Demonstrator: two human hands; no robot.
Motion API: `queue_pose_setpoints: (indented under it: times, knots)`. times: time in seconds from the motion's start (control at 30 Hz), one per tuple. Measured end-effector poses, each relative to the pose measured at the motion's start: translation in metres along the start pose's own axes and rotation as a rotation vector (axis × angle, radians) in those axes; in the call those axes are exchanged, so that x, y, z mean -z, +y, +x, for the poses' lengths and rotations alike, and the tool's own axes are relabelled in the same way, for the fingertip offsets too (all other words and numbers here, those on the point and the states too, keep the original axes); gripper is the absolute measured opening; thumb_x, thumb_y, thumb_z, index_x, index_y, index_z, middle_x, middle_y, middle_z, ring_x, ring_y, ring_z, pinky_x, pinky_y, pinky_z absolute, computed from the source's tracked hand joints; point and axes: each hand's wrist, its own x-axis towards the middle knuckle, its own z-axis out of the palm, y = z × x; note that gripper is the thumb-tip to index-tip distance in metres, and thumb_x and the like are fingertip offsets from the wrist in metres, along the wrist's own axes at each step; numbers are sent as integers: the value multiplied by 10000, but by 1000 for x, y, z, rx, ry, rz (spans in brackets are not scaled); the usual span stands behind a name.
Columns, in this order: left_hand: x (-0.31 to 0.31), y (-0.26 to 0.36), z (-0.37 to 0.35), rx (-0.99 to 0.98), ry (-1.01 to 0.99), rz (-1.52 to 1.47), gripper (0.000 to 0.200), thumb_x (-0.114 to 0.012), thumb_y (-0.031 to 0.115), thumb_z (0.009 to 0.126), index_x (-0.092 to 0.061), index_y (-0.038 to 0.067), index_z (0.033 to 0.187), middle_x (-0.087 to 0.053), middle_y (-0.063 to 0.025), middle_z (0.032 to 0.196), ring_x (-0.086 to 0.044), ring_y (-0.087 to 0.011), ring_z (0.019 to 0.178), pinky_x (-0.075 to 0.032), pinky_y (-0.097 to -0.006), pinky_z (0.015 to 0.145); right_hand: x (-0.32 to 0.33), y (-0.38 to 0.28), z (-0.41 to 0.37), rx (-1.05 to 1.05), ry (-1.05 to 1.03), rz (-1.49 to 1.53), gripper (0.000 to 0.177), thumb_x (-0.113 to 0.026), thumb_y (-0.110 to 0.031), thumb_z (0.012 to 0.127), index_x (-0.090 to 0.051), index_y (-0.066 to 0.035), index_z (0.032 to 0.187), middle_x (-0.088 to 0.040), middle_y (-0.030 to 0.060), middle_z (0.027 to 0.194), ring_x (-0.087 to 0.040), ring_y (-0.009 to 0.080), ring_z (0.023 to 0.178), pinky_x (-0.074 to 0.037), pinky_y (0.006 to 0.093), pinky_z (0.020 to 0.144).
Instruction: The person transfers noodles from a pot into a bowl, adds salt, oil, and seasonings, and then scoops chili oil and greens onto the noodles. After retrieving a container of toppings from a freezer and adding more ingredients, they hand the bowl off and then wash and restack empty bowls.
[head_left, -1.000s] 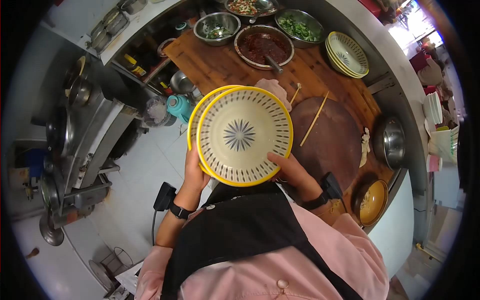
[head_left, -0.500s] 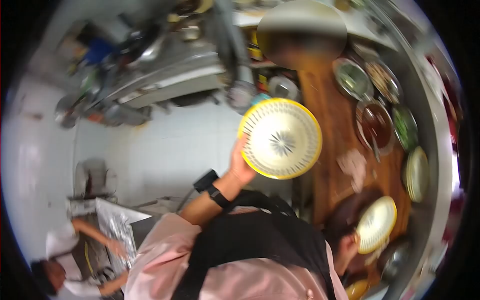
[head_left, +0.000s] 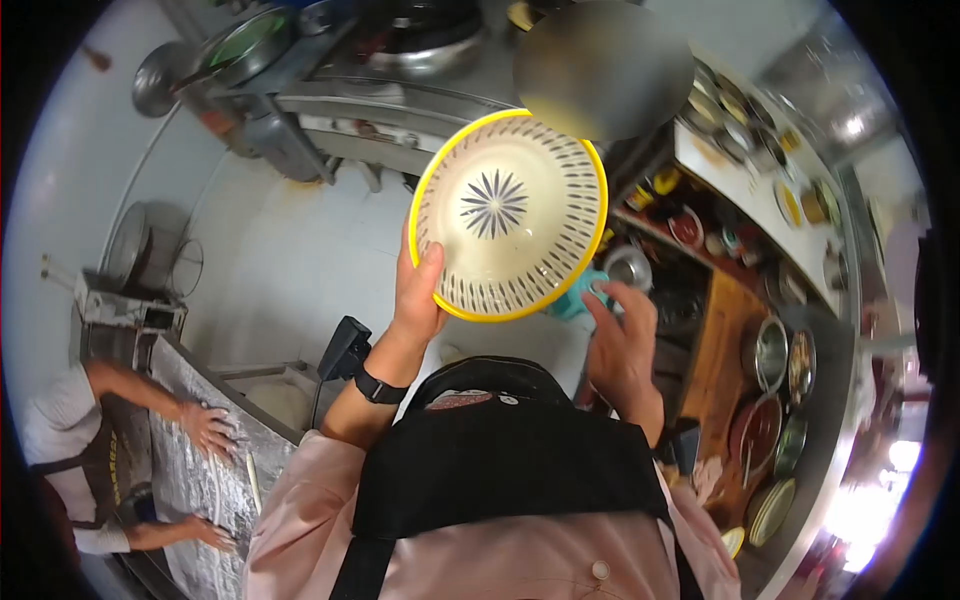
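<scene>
My left hand (head_left: 416,295) grips the rim of a white bowl (head_left: 540,215) at its lower left, thumb on the inside. The bowl has a yellow edge, dark dashes around its wall and a dark starburst in its centre. It is held up in front of me, tilted so that its inside faces me. My right hand (head_left: 622,345) is just below and right of the bowl, apart from it. Its fingers are bent and spread, with nothing visible in them. Behind that hand is a turquoise thing (head_left: 578,298), partly hidden by the bowl.
At right, a wooden board (head_left: 722,345) bears metal bowls and a bowl of red sauce (head_left: 757,430). Stacked plates (head_left: 772,510) stand near it. A stove (head_left: 400,130) is ahead. At lower left, a co-worker's hands (head_left: 208,430) rest on a floury worktop (head_left: 180,490) beside a stick.
My right hand has let go of a second yellow-rimmed bowl at the right and come in beside the held bowl. My view has turned left; the left hand keeps its bowl.
</scene>
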Motion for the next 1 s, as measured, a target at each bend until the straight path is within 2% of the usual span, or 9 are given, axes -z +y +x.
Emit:
queue_pose_setpoints:
  times: [0.1, 0.4, 0.5, 0.6, 0.63, 0.73, 0.8, 0.87, 1.0]
  knots:
    - [39, 46, 25, -6, 19, -43, 599, -450, 186, 825, -156, 9, 1317, -319, -141, 1281, -324, -217, 1185, -269, -333, 977, -67, -31, 102, 175, -179, 86, 391, -520, 10, 643, -575, -94, 1015, -473, 108, 1090, -430, 303, 1031, -309, 419, 896]
    - [123, 81, 44, -269, 300, 117, 595, -480, 145, 821, -182, 11, 1319, -278, -109, 1319, -262, -197, 1223, -222, -327, 1001, -180, -93, 195, 593, -335, 56, 292, -495, -71, 705, -572, -114, 983, -479, 97, 1107, -390, 275, 1102, -225, 519, 926]
    - [151, 91, 56, -253, 392, -71, 593, -495, 83, 817, -190, 40, 1325, -300, -105, 1314, -280, -181, 1212, -216, -322, 1011, -200, -104, 226, 766, -421, 89, 233, -496, -92, 704, -576, -116, 923, -492, 104, 1093, -407, 284, 1090, -240, 522, 913]
    - [197, 100, 80, -288, 713, 704, 599, -577, 203, 799, -280, 34, 1292, -293, -95, 1330, -240, -182, 1236, -189, -316, 1016, -253, -101, 253, 865, -397, 206, 169, -518, -99, 688, -575, -111, 846, -526, 111, 1058, -456, 306, 1030, -311, 447, 872]
    - [213, 104, 90, -381, 618, 259, 606, -580, 211, 796, -280, 32, 1291, -293, -104, 1328, -230, -186, 1241, -180, -310, 1016, -269, -109, 266, 880, -388, 311, 165, -516, -83, 687, -572, -92, 842, -535, 115, 1039, -470, 308, 1009, -328, 434, 854]
    - [248, 128, 105, -487, 699, 437, 623, -585, 200, 797, -257, 34, 1300, -314, -87, 1309, -255, -170, 1220, -210, -300, 1003, -320, -125, 312, 858, -401, 537, 165, -505, -35, 682, -562, -40, 836, -561, 134, 970, -505, 309, 949, -364, 413, 811]
    - [237, 174, 110, -227, 892, 499, 619, -578, 191, 803, -250, 30, 1302, -336, -80, 1290, -299, -164, 1189, -253, -294, 983, -334, -165, 342, 932, -324, 579, 233, -494, 17, 635, -543, -34, 858, -557, 148, 897, -513, 320, 875, -377, 408, 778]
    - [264, 189, 117, -507, 708, 317, 562, -526, 100, 813, -253, 16, 1296, -356, -100, 1262, -330, -165, 1165, -276, -304, 972, -345, -203, 373, 924, -367, 652, 268, -477, 38, 618, -538, -30, 870, -530, 132, 903, -495, 306, 849, -384, 392, 743]
    - [296, 225, 128, -583, 796, 265, 582, -500, 189, 808, -241, 10, 1298, -308, -126, 1291, -294, -215, 1199, -235, -327, 986, -385, -264, 407, 972, -383, 733, 288, -477, 25, 649, -558, -35, 920, -522, 105, 924, -481, 281, 864, -375, 380, 766]
